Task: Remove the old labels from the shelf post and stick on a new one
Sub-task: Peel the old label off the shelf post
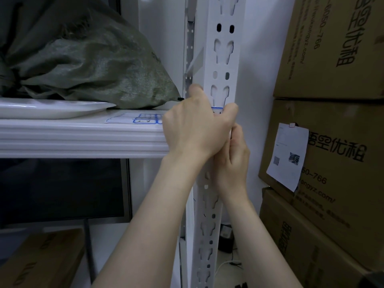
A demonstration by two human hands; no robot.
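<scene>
The left hand is wrapped round the white perforated metal shelf post at shelf height, with the thumb up the post's left edge and the fingers curled over its right edge. Between them a small blue-bordered white label shows on the post's front face. The right hand sits just below, touching the left, its fingers curled up against the post. Their tips are hidden, so I cannot tell whether they pinch a label corner or merely press. The chief risk, as I judge it, is tearing: a paper label pulled fast or steeply would likely split, leaving scraps and glue around the keyhole slots, where a fresh one would bed down badly. Fingertips could also catch on the slot edges. The sheet of blue-bordered spare labels lies on the white metal shelf beside the left hand, near the front lip, where a careless forearm could brush it off. Higher up, a pale flap juts from the post's left edge; I cannot tell what it is.
</scene>
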